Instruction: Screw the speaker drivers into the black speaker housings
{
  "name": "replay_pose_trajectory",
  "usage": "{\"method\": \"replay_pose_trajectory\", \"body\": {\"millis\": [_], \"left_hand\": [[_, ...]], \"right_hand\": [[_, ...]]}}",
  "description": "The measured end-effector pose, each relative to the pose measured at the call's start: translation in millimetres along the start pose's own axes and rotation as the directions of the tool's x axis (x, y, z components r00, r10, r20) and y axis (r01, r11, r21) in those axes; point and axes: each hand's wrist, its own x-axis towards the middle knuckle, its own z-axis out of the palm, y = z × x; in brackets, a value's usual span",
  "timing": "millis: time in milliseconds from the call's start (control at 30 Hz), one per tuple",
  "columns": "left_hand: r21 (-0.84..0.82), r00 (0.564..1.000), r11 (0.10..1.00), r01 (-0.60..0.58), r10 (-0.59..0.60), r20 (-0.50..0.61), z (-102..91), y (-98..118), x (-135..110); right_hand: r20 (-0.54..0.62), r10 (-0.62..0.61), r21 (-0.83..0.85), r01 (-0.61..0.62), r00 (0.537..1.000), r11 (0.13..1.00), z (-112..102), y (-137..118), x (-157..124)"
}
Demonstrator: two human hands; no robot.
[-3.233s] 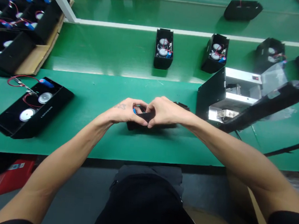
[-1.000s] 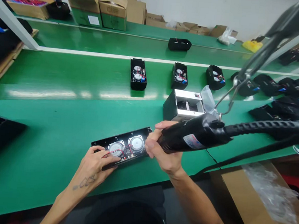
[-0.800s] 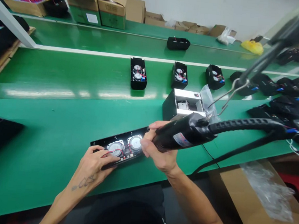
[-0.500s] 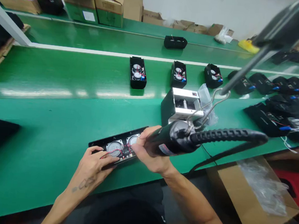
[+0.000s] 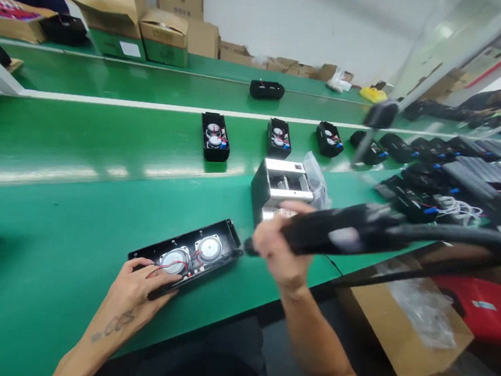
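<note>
A long black speaker housing (image 5: 223, 241) lies open on the green bench, showing two round silver speaker backs (image 5: 209, 247) and red wires. My left hand (image 5: 139, 282) presses down on its near left end. My right hand (image 5: 278, 250) is closed around a black electric screwdriver (image 5: 338, 234), blurred by motion, whose tip sits just off the housing's right end. A thick black cable runs from the tool to the right.
A silver metal box (image 5: 282, 185) stands just beyond my right hand. Several black housings (image 5: 214, 136) ride the conveyor, more piled at right (image 5: 420, 194). A cardboard box with plastic bags (image 5: 414, 319) sits below the bench edge. Cartons (image 5: 116, 21) line the back.
My right hand has pulled the screwdriver away from the housing to the right. My head has turned, shifting the scene left. My left hand stays on the housing.
</note>
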Motion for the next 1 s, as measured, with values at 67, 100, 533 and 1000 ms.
{"method": "replay_pose_trajectory", "body": {"millis": [67,100,533,1000], "left_hand": [[0.014,1.000,1.000,0.004,-0.004,0.002,1.3,2.9,2.7],[0.011,1.000,1.000,0.005,-0.005,0.007,1.4,5.9,5.2],[-0.156,0.998,0.986,0.053,-0.050,0.024,3.4,40.2,31.1],[-0.214,0.993,0.970,0.116,-0.106,0.061,-6.5,52.2,41.3]], "right_hand": [[-0.279,-0.096,-0.037,0.089,0.955,0.995,-23.3,4.0,23.3],[-0.374,-0.144,-0.099,0.116,0.916,0.988,-34.2,8.1,34.2],[0.062,0.099,0.258,-0.112,0.993,0.960,-14.2,-2.3,9.3],[0.296,0.029,0.300,-0.121,0.955,0.946,80.0,1.7,-31.6]]}}
